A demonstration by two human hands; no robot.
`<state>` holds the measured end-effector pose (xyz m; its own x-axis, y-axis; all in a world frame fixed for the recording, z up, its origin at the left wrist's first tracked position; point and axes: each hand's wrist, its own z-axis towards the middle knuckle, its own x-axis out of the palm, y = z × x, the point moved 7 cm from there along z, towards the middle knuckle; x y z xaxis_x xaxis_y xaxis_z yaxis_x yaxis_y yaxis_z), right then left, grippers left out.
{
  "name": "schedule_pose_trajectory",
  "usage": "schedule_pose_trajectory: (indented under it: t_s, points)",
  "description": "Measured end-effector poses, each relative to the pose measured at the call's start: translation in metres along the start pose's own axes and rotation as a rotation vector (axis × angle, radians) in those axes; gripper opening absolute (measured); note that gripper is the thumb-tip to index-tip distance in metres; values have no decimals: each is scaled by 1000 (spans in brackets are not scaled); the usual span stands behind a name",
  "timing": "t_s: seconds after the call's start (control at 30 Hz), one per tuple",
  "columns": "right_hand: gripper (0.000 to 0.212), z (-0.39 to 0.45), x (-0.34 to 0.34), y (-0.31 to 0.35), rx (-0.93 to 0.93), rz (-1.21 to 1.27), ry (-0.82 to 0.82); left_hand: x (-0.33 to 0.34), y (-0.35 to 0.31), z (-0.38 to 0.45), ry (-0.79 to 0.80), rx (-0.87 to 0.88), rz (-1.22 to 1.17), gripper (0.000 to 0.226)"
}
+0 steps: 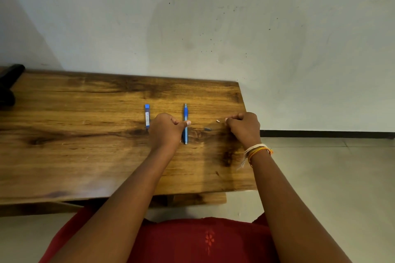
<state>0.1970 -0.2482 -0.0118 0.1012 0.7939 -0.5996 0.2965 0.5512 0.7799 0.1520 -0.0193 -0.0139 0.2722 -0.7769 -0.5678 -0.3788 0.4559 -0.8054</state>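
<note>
A blue mechanical pencil point(185, 113) lies on the wooden table point(85, 134), tip pointing away from me. My left hand point(165, 130) rests beside it in a loose fist, its thumb tip laid across the pencil's barrel. A slim blue lead case point(147, 115) lies just left of that hand. My right hand point(244, 127), with thread bands at the wrist, sits curled near the table's right edge with nothing visible in it. A tiny white piece point(218, 121) lies just left of its thumb. A small dark cap point(207, 129) lies between the hands.
The table stands against a pale wall point(192, 28). Its right edge runs just past my right hand, with tiled floor point(320, 166) beyond. A black object point(9, 83) sits at the far left end of the table.
</note>
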Motion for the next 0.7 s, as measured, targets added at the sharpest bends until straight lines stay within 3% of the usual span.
schedule_pose_trajectory:
  t_s: [0.27, 0.43, 0.57, 0.7]
  points:
    - [11, -10, 26, 27, -64, 33, 37, -52, 23, 31, -189, -28, 90, 26]
    - [7, -25, 58, 54, -161, 49, 101, -56, 41, 36, -152, -80, 266, 45]
    - [8, -34, 74, 68, -231, 39, 136, -58, 42, 38, -148, -60, 286, 22]
    - [8, -34, 81, 68, -231, 46, 140, -57, 38, 37, -153, -35, 167, 17]
